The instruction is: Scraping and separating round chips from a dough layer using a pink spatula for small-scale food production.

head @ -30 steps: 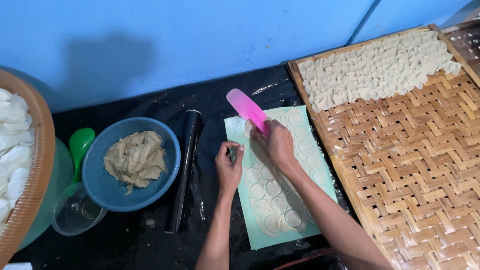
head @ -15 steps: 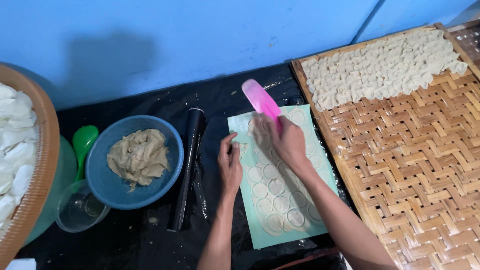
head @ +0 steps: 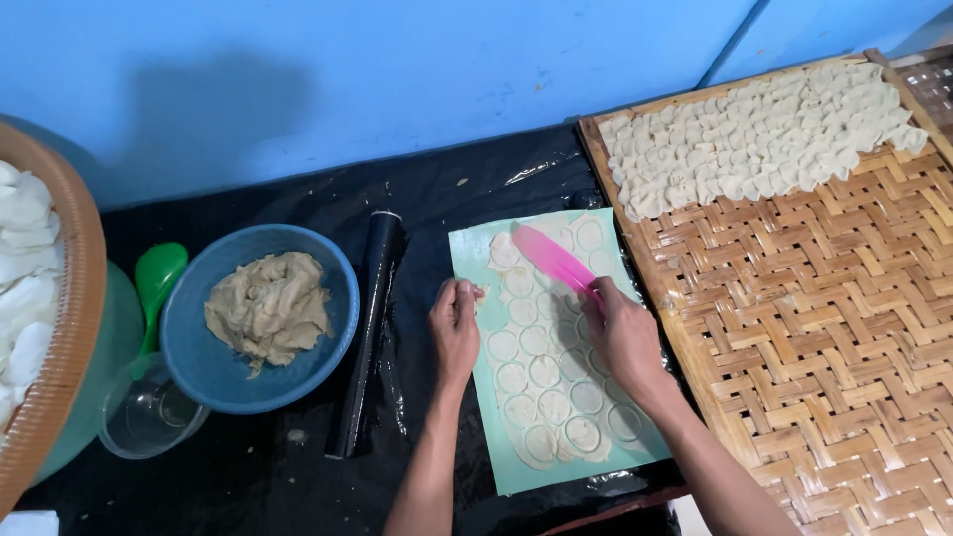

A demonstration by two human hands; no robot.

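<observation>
Gripping a pink scraper (head: 552,260) by its handle, the right hand (head: 620,337) is closed around the tool and angles its blade down onto the rolled dough sheet (head: 541,372), which lies on a pale green mat (head: 467,248) and is stamped all over with small rounds. The left hand (head: 455,333) rests at the mat's left edge, its fingers curled and pinching a scrap of dough trim. To lift the rounds cleanly, I judge the blade should stay nearly flat and slide under each one while the other hand steadies the mat. Just left lies a black rolling pin (head: 367,333), then a blue bowl (head: 189,337) holding a lump of dough (head: 268,308). To the right, a woven bamboo tray (head: 814,328) carries rows of folded dumplings (head: 754,139) along its far end.
</observation>
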